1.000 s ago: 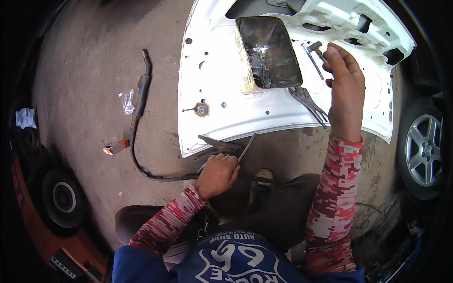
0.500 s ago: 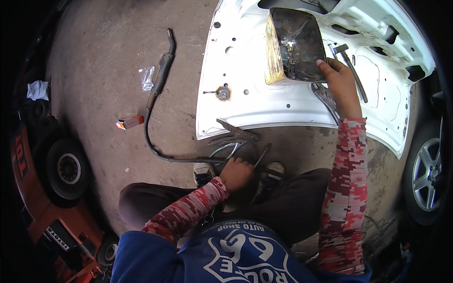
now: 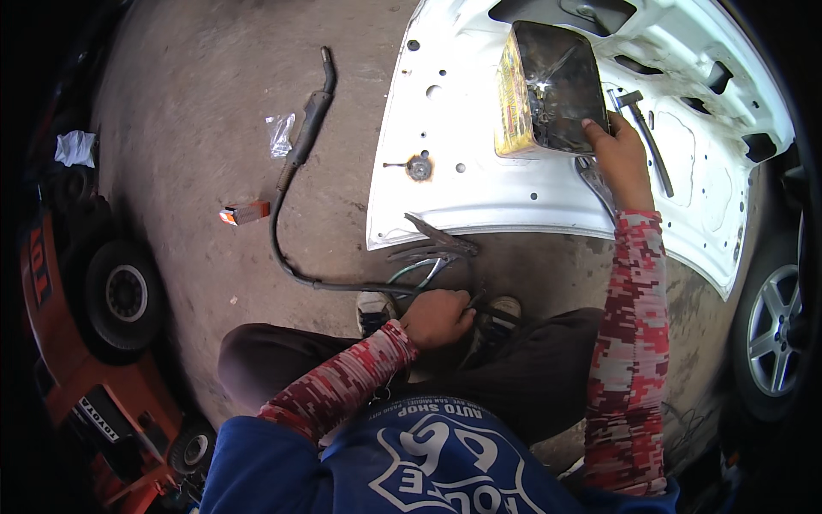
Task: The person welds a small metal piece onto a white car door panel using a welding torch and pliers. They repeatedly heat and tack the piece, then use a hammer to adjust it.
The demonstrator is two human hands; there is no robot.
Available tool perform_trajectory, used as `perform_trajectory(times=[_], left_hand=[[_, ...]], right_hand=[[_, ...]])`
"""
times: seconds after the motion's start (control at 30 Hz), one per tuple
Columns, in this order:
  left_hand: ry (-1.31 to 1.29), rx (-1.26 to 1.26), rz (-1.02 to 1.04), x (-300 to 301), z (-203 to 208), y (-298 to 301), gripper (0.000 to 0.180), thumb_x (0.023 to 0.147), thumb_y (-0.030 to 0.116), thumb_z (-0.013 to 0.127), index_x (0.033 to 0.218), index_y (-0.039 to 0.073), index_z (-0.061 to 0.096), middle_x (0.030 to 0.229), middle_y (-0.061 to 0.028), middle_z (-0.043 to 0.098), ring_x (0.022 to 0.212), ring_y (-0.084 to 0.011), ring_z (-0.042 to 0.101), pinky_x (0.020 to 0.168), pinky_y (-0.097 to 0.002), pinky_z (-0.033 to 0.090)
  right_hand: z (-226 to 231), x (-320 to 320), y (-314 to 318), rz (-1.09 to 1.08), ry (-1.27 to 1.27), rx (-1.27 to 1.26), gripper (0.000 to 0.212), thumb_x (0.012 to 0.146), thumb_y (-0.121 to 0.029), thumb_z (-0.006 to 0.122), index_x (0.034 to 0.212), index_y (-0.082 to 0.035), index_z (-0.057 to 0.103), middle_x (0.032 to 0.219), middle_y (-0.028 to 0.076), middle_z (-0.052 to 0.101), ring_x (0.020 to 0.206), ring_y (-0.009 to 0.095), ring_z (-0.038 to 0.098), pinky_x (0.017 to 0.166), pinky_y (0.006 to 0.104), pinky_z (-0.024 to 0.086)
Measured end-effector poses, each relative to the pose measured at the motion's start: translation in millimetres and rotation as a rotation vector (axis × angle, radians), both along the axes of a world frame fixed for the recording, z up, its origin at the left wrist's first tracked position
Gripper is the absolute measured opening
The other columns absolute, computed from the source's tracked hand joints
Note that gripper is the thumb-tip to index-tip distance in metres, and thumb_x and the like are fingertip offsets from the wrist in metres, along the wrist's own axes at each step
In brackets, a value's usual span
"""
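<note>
My right hand (image 3: pixel 620 154) is closed on the near right edge of a square tin (image 3: pixel 512 103), its thumb over the rim. The tin has a yellow printed side and a dark, glossy open face with small bits inside. Under it lies a white car body panel (image 3: pixel 479 206). My left hand (image 3: pixel 438 319), closed, hangs over my shoes. It holds a thin tool (image 3: pixel 478 296), of which only a short dark end shows. Locking pliers (image 3: pixel 594 182) lie on the panel beside my right hand, partly hidden by it.
A hammer (image 3: pixel 646 141) rests on the panel, with a round metal piece (image 3: pixel 419 167) at its left. A welding torch (image 3: pixel 310 128) and cable lie on the floor by a plastic bag (image 3: pixel 279 135) and small orange box (image 3: pixel 244 212). A car wheel (image 3: pixel 773 330) stands at right.
My left hand has turned and shifted slightly right, and less of the thin tool shows. My right hand still holds the tin. The whole view has shifted a little.
</note>
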State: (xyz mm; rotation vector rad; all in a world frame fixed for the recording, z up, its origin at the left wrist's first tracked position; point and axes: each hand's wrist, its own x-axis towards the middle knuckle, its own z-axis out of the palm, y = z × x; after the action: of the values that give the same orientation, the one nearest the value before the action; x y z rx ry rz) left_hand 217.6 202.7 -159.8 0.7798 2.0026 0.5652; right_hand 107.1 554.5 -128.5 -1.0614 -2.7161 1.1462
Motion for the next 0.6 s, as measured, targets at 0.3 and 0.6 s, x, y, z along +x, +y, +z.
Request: perform_trajectory(times=[0.3, 0.6], left_hand=[[0.125, 0.022, 0.518, -131.0, 82.0, -54.8, 0.031, 0.097, 0.022, 0.059, 0.087, -0.006, 0.066, 0.068, -0.022, 0.062, 0.063, -0.0299, 0.065, 0.062, -0.0428, 0.05], [0.197, -0.094, 0.626, -163.6, 28.6, -64.9, 0.036, 0.096, 0.025, 0.054, 0.088, -0.008, 0.064, 0.072, -0.0167, 0.061, 0.068, -0.0229, 0.057, 0.068, -0.0405, 0.048]], right_hand=[[10.1, -10.7, -4.8, -0.036, 0.037, 0.143, 0.057, 0.092, -0.04, 0.069, 0.134, -0.001, 0.065, 0.123, 0.024, 0.071, 0.113, 0.038, 0.069, 0.099, 0.0447, 0.05], [26.4, -10.2, -12.4, 0.042, 0.008, 0.067, 0.044, 0.093, -0.037, 0.067, 0.117, -0.001, 0.072, 0.108, 0.023, 0.075, 0.104, 0.039, 0.07, 0.092, 0.0453, 0.051]])
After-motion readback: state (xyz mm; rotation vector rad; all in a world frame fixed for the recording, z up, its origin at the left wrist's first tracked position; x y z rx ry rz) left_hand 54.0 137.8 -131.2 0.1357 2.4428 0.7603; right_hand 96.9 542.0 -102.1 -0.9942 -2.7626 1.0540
